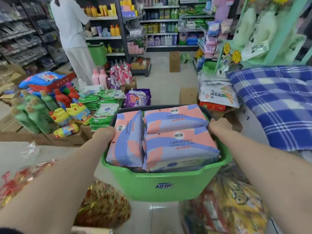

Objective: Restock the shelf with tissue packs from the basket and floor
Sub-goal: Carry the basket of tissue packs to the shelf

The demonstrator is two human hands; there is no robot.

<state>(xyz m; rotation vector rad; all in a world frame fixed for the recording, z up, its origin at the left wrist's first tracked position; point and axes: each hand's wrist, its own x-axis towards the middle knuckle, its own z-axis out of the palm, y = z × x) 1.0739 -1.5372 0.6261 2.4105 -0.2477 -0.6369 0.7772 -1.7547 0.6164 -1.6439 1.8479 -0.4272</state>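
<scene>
A green plastic basket (164, 184) hangs in front of me above the floor, held at both sides. It carries three pink-and-purple tissue packs (179, 146) lying flat, filling it to the rim. My left hand (104, 134) grips the basket's left edge beside the leftmost pack (128, 139). My right hand (219, 126) grips the right edge near the dark handle. The fingers of both hands curl over the rim and are partly hidden.
Green wipe packs (103, 105), green bottles (32, 114) and detergent bags are piled on boxes at left. A person in white (74, 39) stands by the far shelves. A blue checked blanket (276, 105) lies at right. Shiny snack bags (228, 205) crowd the floor below.
</scene>
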